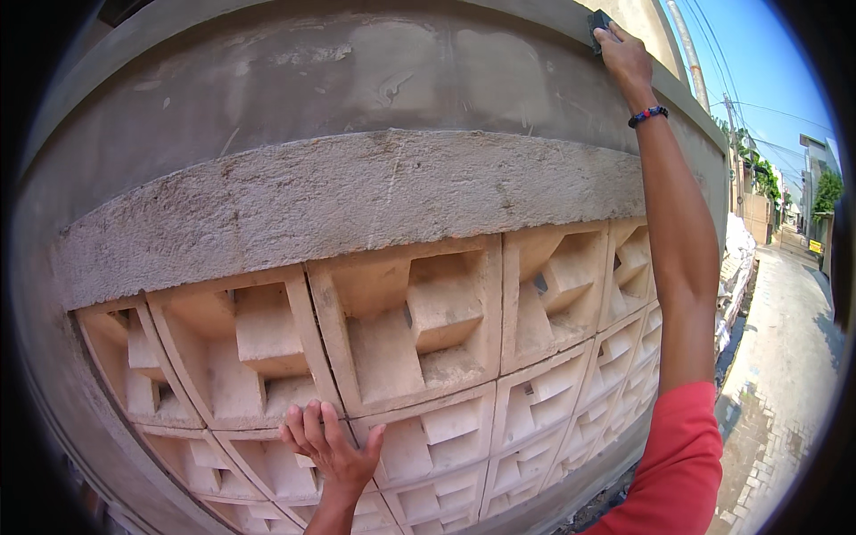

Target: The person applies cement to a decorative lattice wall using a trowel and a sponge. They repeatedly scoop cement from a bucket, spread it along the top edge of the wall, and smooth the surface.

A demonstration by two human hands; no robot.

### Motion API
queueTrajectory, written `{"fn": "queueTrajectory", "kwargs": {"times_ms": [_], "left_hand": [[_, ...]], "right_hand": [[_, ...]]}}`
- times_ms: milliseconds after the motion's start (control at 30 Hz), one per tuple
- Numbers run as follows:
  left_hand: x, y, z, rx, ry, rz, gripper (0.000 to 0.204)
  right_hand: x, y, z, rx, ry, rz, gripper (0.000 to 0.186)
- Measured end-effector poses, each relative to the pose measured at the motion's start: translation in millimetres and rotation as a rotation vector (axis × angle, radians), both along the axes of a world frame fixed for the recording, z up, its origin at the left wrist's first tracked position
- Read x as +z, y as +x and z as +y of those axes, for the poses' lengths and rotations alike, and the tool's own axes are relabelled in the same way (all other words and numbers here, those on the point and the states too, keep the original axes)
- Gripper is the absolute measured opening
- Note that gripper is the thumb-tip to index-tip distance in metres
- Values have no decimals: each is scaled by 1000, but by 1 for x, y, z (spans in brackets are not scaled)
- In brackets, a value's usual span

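Observation:
My right hand [627, 61] is raised to the far upper right, fingers wrapped round a small dark block [599, 32]. I cannot make out its material. It sits against the raised grey ledge [526, 20] along the top of the wall. Lower down, my left hand [334, 453] rests with fingers apart against the pale ventilation blocks [448, 332], near a joint between them. Above these blocks runs a rough, light cement band [339, 192]. Smoother, darker grey plaster [294, 94] with lighter patches fills the space between band and ledge.
On the right a paved lane [767, 383] runs into the distance. White sacks [736, 254] are piled beside the wall. Past the ledge stand a utility pole [689, 49] and overhead wires. A yellow sign [815, 246] shows far down the lane.

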State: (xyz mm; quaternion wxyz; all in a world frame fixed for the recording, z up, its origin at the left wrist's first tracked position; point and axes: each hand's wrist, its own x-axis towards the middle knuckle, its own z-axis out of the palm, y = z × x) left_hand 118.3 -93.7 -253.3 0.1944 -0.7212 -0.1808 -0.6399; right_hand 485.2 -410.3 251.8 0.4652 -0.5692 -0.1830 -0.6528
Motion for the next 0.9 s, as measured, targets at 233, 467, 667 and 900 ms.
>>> {"fn": "queueTrajectory", "kwargs": {"times_ms": [233, 467, 667, 900], "left_hand": [[1, -2, -3, 52, 14, 15, 85], [0, -10, -6, 129, 52, 5, 81], [2, 0, -4, 70, 31, -21, 81], [-2, -10, -6, 139, 29, -14, 81]], "right_hand": [[15, -18, 10, -82, -125, 35, 53], [-37, 11, 16, -6, -137, -367, 51], [12, 67, -62, 15, -97, -35, 54], [-47, -98, 69, 241, -318, -603, 42]]}}
